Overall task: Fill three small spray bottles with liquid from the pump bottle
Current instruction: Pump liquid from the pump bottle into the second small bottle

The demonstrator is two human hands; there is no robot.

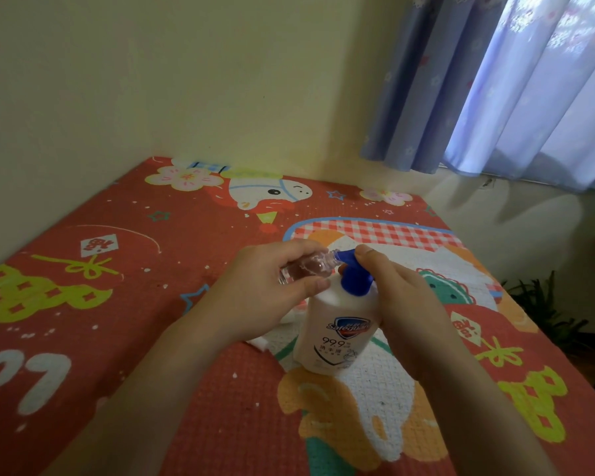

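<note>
Left hand [272, 280] is gripping a small clear bottle [306, 267], fingers curled over the top, thumb under it. Bottle is lying tilted, nearly sideways, open neck pointing right and sitting right at the pump nozzle [346, 256]; can't tell whether they are actually touching. Some clear liquid seems to be showing inside; level is unreadable.

Right hand [402, 293] is wrapping around the right side of the pump bottle [337, 331], with the thumb [368, 255] pressing on top of the blue pump head [356, 278]. Remaining fingers are hidden behind the bottle, so their exact hold is unclear.

Pump bottle is standing upright on the mat [117, 304], mid-frame, white body with the label facing the camera. Mat is red with cartoon prints, covering the table surface, pushed against the wall [186, 80] at the back and left.

Something white [258, 343] is peeking out under the left wrist, just beside the pump bottle's base; too hidden to identify.

Blue curtain [495, 80] is hanging at upper right. A green plant [543, 304] is showing past the mat's right edge.
</note>
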